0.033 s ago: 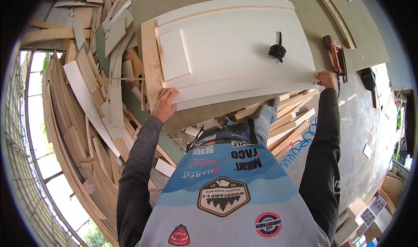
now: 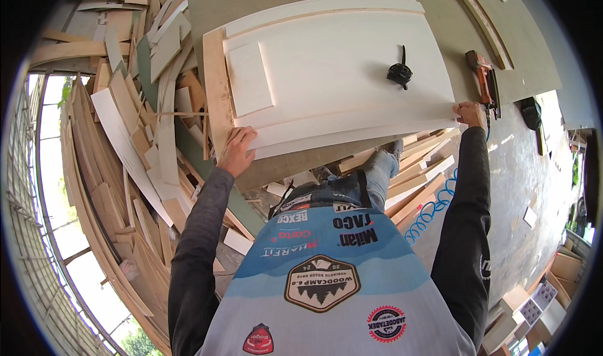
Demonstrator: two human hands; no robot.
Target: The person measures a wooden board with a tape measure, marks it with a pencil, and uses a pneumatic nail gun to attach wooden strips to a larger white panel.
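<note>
A white panel (image 2: 339, 61) with raised edge strips lies flat on the workbench in front of me. Along its near side runs a long white strip (image 2: 333, 127). At the strip's left end, my left hand (image 2: 237, 151) has its fingers curled over the edge, with the thumb on the near side. My right hand (image 2: 470, 113) pinches the strip's right end, its fingertips partly hidden. A bare wood strip (image 2: 218, 86) borders the panel's left side, beside a smaller white rectangle (image 2: 251, 80). On the panel rests a black object (image 2: 399, 75) with a narrow tongue, perhaps a tape measure.
An orange and black nail gun (image 2: 483, 83) lies on the workbench (image 2: 527, 61) beyond my right hand. Heaped wood offcuts (image 2: 125, 161) fill the left side. More boards (image 2: 421, 180) lie below the bench, near a coiled blue hose (image 2: 430, 215). Timber lengths (image 2: 480, 20) lie at the far right.
</note>
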